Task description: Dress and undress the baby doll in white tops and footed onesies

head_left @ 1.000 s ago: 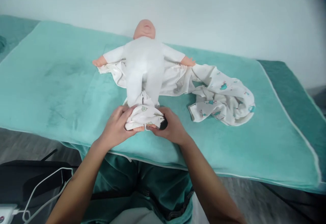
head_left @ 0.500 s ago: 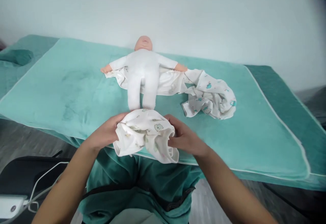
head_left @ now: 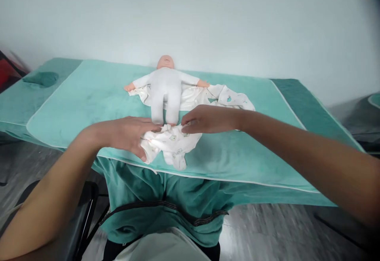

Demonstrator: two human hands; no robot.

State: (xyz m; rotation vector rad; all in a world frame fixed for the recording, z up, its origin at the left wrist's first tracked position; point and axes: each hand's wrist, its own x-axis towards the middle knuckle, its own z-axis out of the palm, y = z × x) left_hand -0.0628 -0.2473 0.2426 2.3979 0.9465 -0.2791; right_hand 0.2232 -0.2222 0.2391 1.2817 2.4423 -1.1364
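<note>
Doll (head_left: 166, 87) lies just beyond the printed pants (head_left: 178, 144) on the green sheet (head_left: 252, 154) — left hand (head_left: 126, 132) splayed against them, right hand (head_left: 209, 119) pinching their top edge. The right forearm (head_left: 285, 142) partly blocks a patterned garment (head_left: 230, 96); a black chair (head_left: 92, 197) stands at lower left.

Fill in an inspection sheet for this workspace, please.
Surface: teal-covered table, cover edged with pale piping.
Job's things: white-bodied doll, arms spread, partly over a teal-printed garment; crumpled garment by its legs.
Clutter: red item at the left edge, cut off, unidentifiable.
Hands: left hand at the crumpled garment's left side, thumb and fingers apart; right hand at its upper right, grip unclear.
Cables: pale strand lower left, probably a cable.
Surroundings: pale wall, black seat, grey floor.
</note>
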